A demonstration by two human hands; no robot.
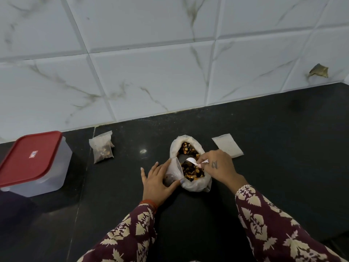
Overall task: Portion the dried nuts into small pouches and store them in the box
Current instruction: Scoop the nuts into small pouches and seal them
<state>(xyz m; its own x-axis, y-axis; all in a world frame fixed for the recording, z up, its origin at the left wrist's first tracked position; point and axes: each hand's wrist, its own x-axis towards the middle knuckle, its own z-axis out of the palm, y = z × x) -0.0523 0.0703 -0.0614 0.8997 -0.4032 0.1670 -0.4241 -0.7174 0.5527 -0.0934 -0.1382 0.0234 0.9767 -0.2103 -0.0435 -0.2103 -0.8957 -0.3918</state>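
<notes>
Right hand pinching white spoon over big nut bag. Left hand gripping small pouch, just left of spoon. Red-lid box far left.

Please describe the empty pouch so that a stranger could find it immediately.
Start at the black counter below the tiled wall, then find the big open bag of nuts at its middle. The empty pouch lies flat just right of it, the only pouch with nothing inside.
</notes>
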